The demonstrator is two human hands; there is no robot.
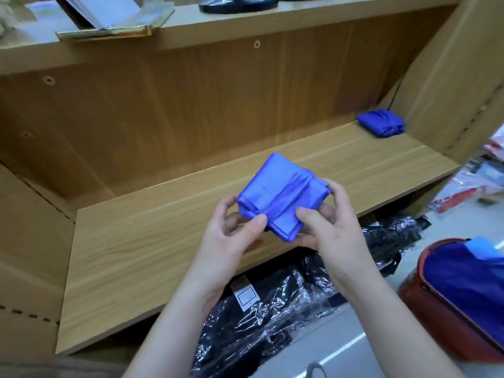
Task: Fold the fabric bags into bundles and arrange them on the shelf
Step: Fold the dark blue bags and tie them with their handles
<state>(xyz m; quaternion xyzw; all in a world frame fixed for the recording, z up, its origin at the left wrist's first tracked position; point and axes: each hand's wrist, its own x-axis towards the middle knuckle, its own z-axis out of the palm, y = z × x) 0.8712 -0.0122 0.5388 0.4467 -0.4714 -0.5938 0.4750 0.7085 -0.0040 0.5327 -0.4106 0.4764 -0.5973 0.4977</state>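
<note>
A blue fabric bag [275,186], folded into a flat bundle with its handle strap wrapped around the middle, is held above the wooden shelf [152,241]. My left hand [231,241] grips its near left corner, thumb on top beside the strap. My right hand [324,227] holds the near right side, thumb pressing on the fold. A second blue bundle [380,124] lies at the far right end of the shelf, against the side panel.
A red-trimmed bag [447,304] with more blue fabric inside stands on the floor at the right. Black items in clear plastic wrap [272,317] lie on the floor under the shelf. An upper shelf [191,25] holds books and a black object.
</note>
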